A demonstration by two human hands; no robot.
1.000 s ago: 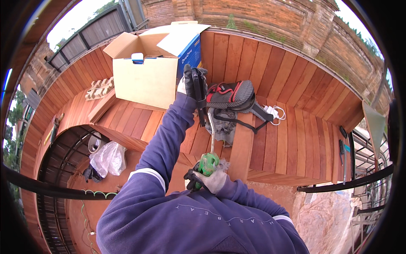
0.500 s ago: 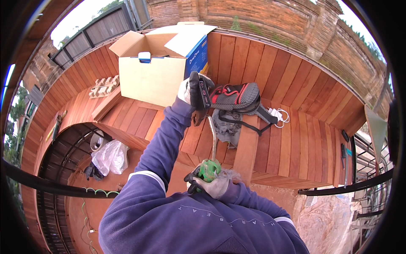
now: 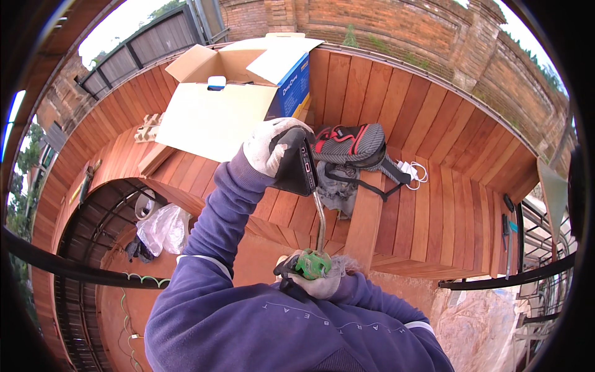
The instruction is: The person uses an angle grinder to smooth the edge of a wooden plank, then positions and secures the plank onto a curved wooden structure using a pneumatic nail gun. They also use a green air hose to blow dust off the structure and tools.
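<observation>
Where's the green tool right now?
In the head view, the green tool is below centre, in the right hand near the chest, lower in the picture than the black device in the left hand.

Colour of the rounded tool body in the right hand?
Green rounded tool body; shows best in head view.

On the bench (image 3: 427,211), the bag (image 3: 362,149) lies right of the carton (image 3: 214,118) and left of the charger (image 3: 406,168).
</observation>
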